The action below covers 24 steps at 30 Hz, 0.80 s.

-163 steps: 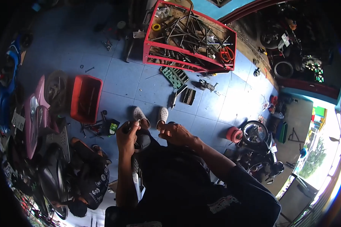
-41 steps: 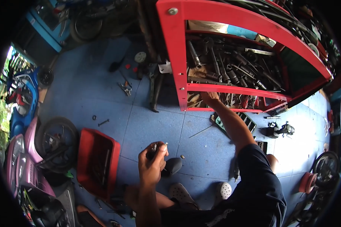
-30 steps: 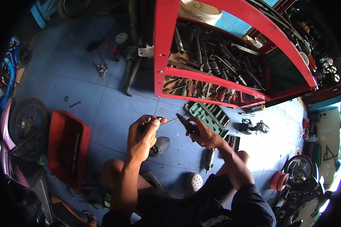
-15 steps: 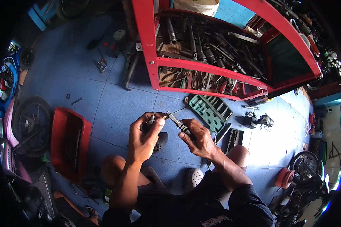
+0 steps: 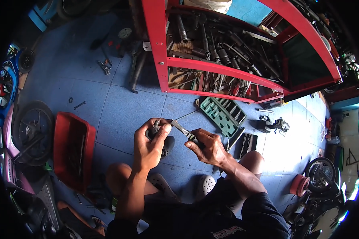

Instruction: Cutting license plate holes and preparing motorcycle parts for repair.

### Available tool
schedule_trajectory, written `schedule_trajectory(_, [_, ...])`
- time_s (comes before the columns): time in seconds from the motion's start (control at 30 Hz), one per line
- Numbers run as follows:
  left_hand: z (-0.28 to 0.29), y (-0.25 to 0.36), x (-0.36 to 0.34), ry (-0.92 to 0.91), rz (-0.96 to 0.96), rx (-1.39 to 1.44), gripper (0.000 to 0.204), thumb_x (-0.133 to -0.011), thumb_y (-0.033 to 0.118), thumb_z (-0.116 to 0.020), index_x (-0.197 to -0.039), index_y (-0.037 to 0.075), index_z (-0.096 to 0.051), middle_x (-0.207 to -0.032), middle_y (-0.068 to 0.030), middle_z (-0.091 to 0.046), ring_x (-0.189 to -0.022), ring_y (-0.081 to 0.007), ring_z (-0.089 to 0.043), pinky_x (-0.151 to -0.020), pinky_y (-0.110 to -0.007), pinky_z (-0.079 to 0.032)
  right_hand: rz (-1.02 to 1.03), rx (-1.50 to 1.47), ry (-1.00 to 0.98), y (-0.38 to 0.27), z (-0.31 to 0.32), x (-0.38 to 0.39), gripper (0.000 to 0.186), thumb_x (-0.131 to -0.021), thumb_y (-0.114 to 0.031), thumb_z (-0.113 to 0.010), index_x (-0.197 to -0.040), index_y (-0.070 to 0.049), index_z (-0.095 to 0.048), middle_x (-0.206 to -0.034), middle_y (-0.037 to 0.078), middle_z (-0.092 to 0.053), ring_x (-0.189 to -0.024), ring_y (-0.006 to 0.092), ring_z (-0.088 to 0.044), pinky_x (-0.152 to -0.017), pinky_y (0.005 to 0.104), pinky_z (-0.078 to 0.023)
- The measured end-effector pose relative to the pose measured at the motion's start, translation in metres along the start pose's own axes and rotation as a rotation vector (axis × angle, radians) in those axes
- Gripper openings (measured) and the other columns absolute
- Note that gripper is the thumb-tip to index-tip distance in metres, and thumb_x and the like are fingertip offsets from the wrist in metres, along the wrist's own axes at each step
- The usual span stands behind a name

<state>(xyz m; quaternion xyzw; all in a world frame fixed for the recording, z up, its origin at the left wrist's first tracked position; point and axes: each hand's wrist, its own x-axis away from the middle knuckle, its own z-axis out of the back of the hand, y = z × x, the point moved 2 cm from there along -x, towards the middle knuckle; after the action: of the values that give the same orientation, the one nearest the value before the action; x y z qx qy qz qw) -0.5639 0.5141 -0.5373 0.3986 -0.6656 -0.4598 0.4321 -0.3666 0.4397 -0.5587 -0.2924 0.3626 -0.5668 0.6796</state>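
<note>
My left hand (image 5: 149,139) is closed round a dark metal part with a short grey stem (image 5: 156,127); the fingers hide most of it. A dark rounded piece (image 5: 168,146) shows just below that hand, and I cannot tell whether it joins the held part. In my right hand (image 5: 209,147) is a silver-headed hand tool with a dark grip (image 5: 181,128), gripped by the handle. Its head meets the thumb and fingertips of my left hand. The exact kind of tool is unclear.
Ahead stands a red metal rack (image 5: 223,65) full of sockets and wrenches. A green socket case (image 5: 223,115) lies open on the blue floor, near a black tray (image 5: 248,146) and a power tool (image 5: 281,124). At left sits a red bin (image 5: 73,151); motorcycle parts line both sides.
The tool's head has shifted slightly left and down along with my right hand. My left hand has moved slightly left. Both grips stay the same.
</note>
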Motion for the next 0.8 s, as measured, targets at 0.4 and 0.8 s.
schedule_trajectory(0.4, [0.010, -0.003, -0.004, 0.011, 0.046, -0.072, 0.017, -0.096, 0.017, -0.074, -0.103, 0.002, -0.072, -0.077, 0.0066, -0.061, -0.067, -0.0001, -0.045, -0.059, -0.019, -0.036, 0.010, 0.010, -0.028, 0.001, 0.006, -0.010, 0.028, -0.092, -0.020, -0.076, -0.097, 0.005, -0.067, -0.092, 0.017, -0.068, -0.073, 0.0343, -0.070, -0.061, 0.0405, -0.057])
schedule_trajectory(0.8, [0.011, -0.006, -0.011, 0.033, 0.006, -0.085, 0.023, -0.097, 0.015, -0.071, -0.113, -0.002, -0.070, -0.092, -0.0052, -0.070, -0.053, 0.0029, -0.042, -0.045, -0.016, -0.030, -0.059, -0.026, 0.027, 0.010, 0.007, -0.003, 0.026, -0.093, -0.016, -0.075, -0.102, 0.006, -0.064, -0.102, 0.019, -0.067, -0.080, 0.0351, -0.070, -0.067, 0.0412, -0.058])
